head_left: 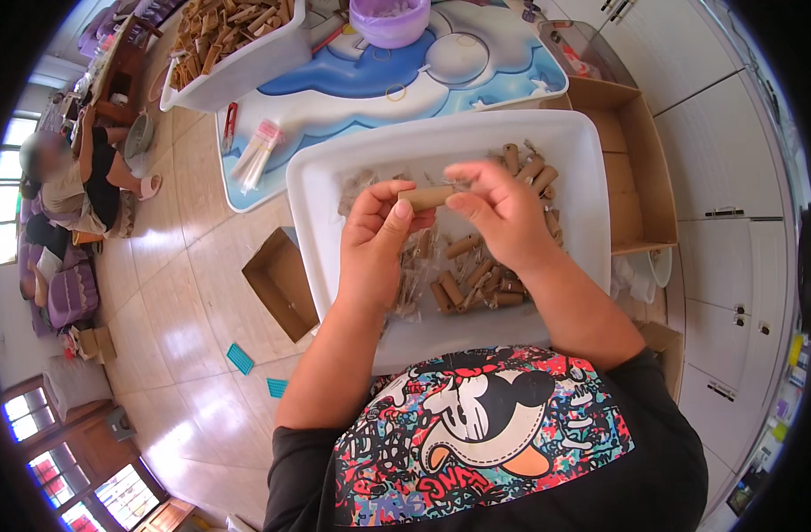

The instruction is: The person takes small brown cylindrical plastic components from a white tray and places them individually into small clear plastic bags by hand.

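Observation:
My left hand is closed round a short brown cardboard tube, with the thumb along its near side. At the tube's right end is my right hand, its thumb and forefinger about that end and the fingertips somewhat blurred. Whether anything small is between them is hidden. Both hands are above a large white plastic tub. Inside the tub lie several similar cardboard tubes and thin clear plastic wrappers.
Beyond the tub stands a cloud-patterned table bearing a bin of brown tubes, a purple bowl, a red cutter and bagged sticks. Cardboard boxes flank the tub. A person sits far left.

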The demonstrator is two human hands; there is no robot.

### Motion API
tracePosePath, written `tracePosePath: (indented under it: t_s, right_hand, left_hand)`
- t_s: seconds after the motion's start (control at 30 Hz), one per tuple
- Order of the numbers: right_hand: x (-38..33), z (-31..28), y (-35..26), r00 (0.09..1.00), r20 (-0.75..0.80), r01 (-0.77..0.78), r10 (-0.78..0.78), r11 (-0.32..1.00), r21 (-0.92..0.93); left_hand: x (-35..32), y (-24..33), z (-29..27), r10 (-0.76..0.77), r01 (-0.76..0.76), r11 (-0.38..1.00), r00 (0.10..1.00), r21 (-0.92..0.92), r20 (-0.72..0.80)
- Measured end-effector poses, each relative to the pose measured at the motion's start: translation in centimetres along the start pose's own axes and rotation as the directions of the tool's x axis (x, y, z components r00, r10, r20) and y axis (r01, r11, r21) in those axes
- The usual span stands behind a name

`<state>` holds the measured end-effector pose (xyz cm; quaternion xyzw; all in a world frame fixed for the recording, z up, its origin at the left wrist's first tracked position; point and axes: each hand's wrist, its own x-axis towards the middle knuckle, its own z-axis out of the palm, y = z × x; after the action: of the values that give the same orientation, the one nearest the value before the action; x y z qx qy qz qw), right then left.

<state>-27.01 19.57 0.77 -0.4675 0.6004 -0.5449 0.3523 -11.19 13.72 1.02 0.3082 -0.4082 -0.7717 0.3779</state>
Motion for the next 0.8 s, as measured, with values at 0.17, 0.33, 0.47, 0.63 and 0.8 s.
tracePosePath:
  t_s: [0.17,0.33,0.47,0.63,0.8]
  right_hand:
    - [1.0,-1.5,-0.4,0.991,-0.124,-0.030,0.042,0.995,0.094]
    - [1.2,-1.3,-0.7,0.949,0.164,-0.315,0.269,0.799,0.512]
    - [1.0,-1.3,-0.2,0.957,0.131,-0.290,0.260,0.819,0.495]
    - [0.5,-0.8,-1.1,0.962,0.159,-0.271,0.222,0.849,0.454]
    - [-0.1,0.0,-0.9,0.991,0.133,0.016,-0.034,0.991,0.129]
  left_hand:
    - [0.0,0.4,-0.9,0.009,-0.003,0.992,0.999,-0.128,0.046]
    - [-0.3,0.3,-0.4,0.020,-0.020,1.000,0.997,-0.011,0.079]
    - [-0.1,0.5,-1.1,-0.083,0.060,0.993,0.970,0.105,0.230]
    - [-0.5,1.0,1.2,-0.010,0.001,0.988,0.998,0.152,0.058]
    - [-0.1,1.5,0.8,-0.107,0.087,0.959,0.993,0.270,0.058]
